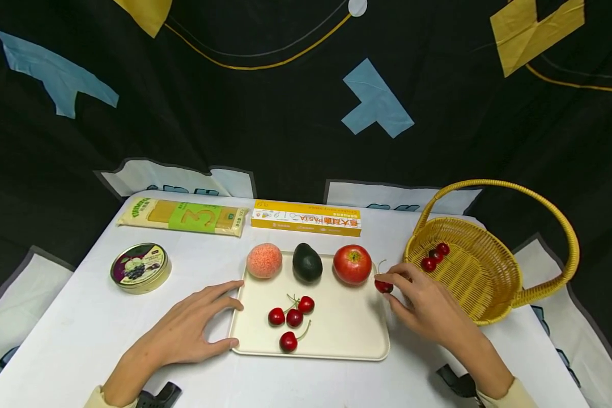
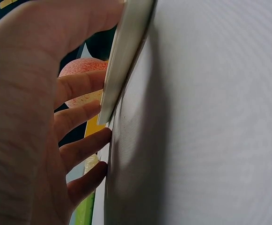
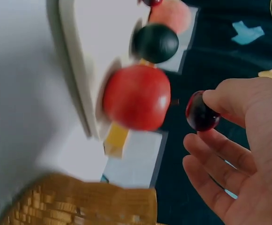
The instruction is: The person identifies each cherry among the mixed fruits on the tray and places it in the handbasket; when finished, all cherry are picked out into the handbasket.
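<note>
My right hand (image 1: 425,303) pinches a dark red cherry (image 1: 383,284) between thumb and fingers, over the right edge of a cream tray (image 1: 347,340). In the right wrist view, the cherry (image 3: 202,111) shows at the fingertips, apart from the apple. Loosely spread, the fingers and thumb of my left hand (image 1: 191,326) touch the tray's left rim. Several cherries (image 1: 294,318), some with green stems, lie on the tray's front half. Along its back stand a peach (image 1: 264,260), an avocado (image 1: 307,263) and a red apple (image 1: 352,264).
At the right, a yellow wicker basket (image 1: 469,300) with a tall arched handle holds three cherries (image 1: 435,256). Behind the tray lie a pasta box (image 1: 306,217) and a bag of pasta (image 1: 183,216). A round tin (image 1: 140,268) stands left of the tray on the white table (image 1: 71,340).
</note>
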A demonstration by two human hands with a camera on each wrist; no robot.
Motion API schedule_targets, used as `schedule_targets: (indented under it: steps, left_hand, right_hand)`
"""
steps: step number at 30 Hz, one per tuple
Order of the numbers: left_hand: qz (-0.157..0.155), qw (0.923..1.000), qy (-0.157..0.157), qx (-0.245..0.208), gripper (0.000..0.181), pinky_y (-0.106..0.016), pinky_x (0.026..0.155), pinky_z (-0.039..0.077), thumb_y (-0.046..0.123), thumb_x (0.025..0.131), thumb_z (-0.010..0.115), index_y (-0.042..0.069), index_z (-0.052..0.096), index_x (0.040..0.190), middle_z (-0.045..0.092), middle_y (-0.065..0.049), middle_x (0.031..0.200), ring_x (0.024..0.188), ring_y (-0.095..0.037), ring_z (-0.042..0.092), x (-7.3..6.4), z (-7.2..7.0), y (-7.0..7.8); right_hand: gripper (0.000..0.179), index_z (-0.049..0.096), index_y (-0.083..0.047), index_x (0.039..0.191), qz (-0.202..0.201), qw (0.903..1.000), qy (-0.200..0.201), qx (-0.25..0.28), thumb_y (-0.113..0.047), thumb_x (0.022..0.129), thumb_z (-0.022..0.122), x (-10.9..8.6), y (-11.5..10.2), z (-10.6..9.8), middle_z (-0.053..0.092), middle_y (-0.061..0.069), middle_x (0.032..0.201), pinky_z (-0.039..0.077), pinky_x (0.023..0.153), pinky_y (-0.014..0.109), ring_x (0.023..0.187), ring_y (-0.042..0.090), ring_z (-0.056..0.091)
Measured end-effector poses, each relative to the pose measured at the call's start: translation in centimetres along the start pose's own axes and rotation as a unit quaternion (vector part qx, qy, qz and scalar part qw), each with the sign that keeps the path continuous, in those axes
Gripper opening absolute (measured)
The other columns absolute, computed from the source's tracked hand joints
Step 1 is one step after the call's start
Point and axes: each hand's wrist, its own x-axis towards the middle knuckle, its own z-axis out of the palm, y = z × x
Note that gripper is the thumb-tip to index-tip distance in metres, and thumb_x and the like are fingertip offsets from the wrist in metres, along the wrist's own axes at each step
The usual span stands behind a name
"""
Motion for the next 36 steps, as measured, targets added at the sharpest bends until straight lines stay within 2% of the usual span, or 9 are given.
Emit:
schedule_targets:
  steps: [6,10,13,18,21,29,36]
  left_hand:
    - [0.003,1.0000,0.003,0.002,0.049,-0.060,0.113,0.049,0.065,0.086,0.081,0.039,0.069,0.125,0.047,0.003,0.167,0.148,-0.031,0.052,-0.1,0.0,0.0]
    - [0.006,1.0000,0.006,0.000,0.050,-0.059,0.112,0.050,0.065,0.086,0.082,0.039,0.069,0.126,0.047,0.004,0.167,0.148,-0.030,0.052,0.0,0.0,-0.1]
    - [0.007,1.0000,0.006,0.001,0.049,-0.059,0.112,0.050,0.065,0.086,0.082,0.039,0.068,0.126,0.047,0.004,0.167,0.148,-0.029,0.052,0.0,0.0,-0.1]
    - [0.007,0.9999,0.006,0.005,0.049,-0.058,0.112,0.050,0.065,0.086,0.082,0.038,0.069,0.125,0.048,0.003,0.166,0.147,-0.029,0.053,-0.1,0.0,-0.1]
    - [0.008,0.9999,0.007,0.007,0.049,-0.058,0.111,0.051,0.064,0.086,0.082,0.038,0.069,0.126,0.048,0.003,0.166,0.147,-0.030,0.053,0.0,0.0,0.0]
    - [0.011,0.9999,0.009,0.008,0.050,-0.057,0.112,0.051,0.063,0.086,0.083,0.037,0.069,0.126,0.048,0.002,0.166,0.148,-0.030,0.052,0.0,0.0,-0.2]
    - [0.009,0.9999,0.010,0.007,0.050,-0.056,0.112,0.051,0.063,0.085,0.083,0.036,0.069,0.126,0.048,0.002,0.166,0.148,-0.029,0.052,-0.1,0.1,-0.1]
  right_hand:
    - [0.043,0.076,-0.018,0.125,0.003,0.9986,0.028,-0.045,-0.014,0.084,0.091,-0.5,1.8,-1.3,0.067,0.007,0.123,0.065,0.069,0.039,0.093,0.022,0.069]
    - [0.044,0.075,-0.014,0.123,0.015,0.9973,0.038,-0.062,-0.014,0.083,0.093,-0.9,2.9,-1.6,0.068,0.009,0.121,0.066,0.069,0.042,0.089,0.025,0.069]
    - [0.044,0.075,-0.012,0.122,0.023,0.9965,0.043,-0.067,-0.013,0.082,0.093,-1.2,3.8,-1.7,0.068,0.010,0.118,0.065,0.066,0.041,0.085,0.024,0.069]
    - [0.043,0.074,-0.012,0.121,0.039,0.9961,0.045,-0.066,-0.011,0.083,0.092,-1.5,5.0,-1.9,0.068,0.009,0.115,0.059,0.057,0.031,0.073,0.017,0.062]
    - [0.046,0.073,-0.012,0.123,0.055,0.9952,0.045,-0.067,-0.010,0.082,0.093,-1.7,5.8,-2.0,0.068,0.012,0.117,0.058,0.056,0.030,0.072,0.018,0.061]
    - [0.051,0.073,-0.011,0.126,0.079,0.9947,0.035,-0.055,-0.003,0.080,0.093,-2.7,8.3,-1.2,0.067,0.015,0.117,0.055,0.053,0.027,0.069,0.019,0.060]
    - [0.045,0.072,-0.008,0.127,0.100,0.9933,-0.011,-0.056,-0.010,0.086,0.091,-2.8,9.9,-0.4,0.069,0.021,0.118,0.065,0.063,0.045,0.079,0.027,0.068]
